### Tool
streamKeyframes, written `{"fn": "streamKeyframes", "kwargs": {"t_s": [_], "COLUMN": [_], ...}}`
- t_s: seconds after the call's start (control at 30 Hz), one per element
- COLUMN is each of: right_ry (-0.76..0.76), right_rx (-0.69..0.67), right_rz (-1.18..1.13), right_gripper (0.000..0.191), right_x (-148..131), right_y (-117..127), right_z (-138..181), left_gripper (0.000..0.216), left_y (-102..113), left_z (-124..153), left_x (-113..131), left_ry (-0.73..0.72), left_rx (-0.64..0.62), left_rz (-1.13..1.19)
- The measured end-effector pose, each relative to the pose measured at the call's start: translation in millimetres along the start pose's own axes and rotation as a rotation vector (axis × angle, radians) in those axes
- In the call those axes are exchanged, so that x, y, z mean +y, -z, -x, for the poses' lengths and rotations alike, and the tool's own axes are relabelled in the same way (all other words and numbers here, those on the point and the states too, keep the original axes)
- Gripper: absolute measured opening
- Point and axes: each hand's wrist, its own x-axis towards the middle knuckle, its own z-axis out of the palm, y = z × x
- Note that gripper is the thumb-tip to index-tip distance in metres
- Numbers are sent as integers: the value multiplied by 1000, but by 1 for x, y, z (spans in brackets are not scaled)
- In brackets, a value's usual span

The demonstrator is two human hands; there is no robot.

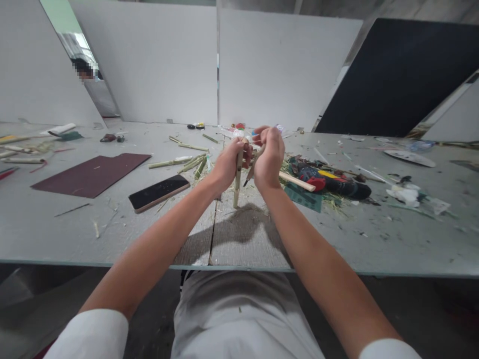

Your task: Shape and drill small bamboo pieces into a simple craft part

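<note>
My left hand (225,167) is closed around a short greenish bamboo stick (237,182), which points down towards the table with a small dark spot on its side. Close beside it, my right hand (270,157) has its fingers curled around a slim brownish tool (256,162). The tool's dark, narrow tip slants down beside the stick; its exact kind is hard to make out. Part of the stick's upper end is hidden by my fingers. Cut green stalks (194,163) lie just left of my left hand, with pale shavings around them.
A phone (160,192) and a dark maroon sheet (93,174) lie to the left. On the right are a red and black power tool (333,184), a pale wooden stick (297,181) and a green sheet (305,197). White panels (149,60) stand along the back; a person shows through a gap.
</note>
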Motion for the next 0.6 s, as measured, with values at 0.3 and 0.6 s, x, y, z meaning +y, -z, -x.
{"fn": "streamKeyframes", "kwargs": {"t_s": [0.3,0.6], "right_ry": [61,100], "right_rx": [64,84], "right_rz": [83,78], "right_gripper": [52,54], "right_x": [-24,-24], "right_y": [1,2], "right_z": [5,0], "left_gripper": [15,15], "left_y": [-6,-4], "left_z": [8,7], "left_x": [7,5], "left_ry": [46,27], "left_rx": [-73,-125], "left_rz": [13,31]}}
